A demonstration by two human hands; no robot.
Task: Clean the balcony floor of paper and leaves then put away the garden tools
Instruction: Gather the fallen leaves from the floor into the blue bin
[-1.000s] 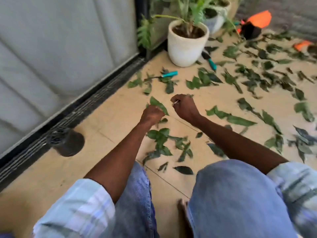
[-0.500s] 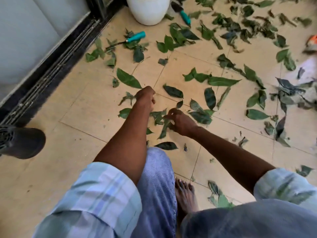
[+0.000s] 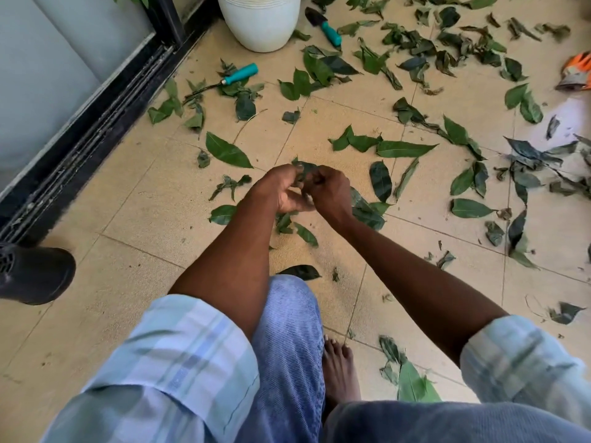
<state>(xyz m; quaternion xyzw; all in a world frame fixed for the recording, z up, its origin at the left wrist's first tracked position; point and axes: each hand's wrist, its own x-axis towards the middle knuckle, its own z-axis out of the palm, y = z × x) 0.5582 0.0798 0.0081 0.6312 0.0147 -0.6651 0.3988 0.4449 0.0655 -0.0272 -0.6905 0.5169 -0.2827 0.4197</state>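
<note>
leaves lie scattered all over the tiled balcony floor, green, flat or curled, some torn. the step in hand looks like hand-gathering: the left hand and right hand meet just above the floor, fingers curled round a small bunch of leaves. next comes more picking, then somewhere to drop the bunch. the teal-handled tools lie untouched near the white pot.
</note>
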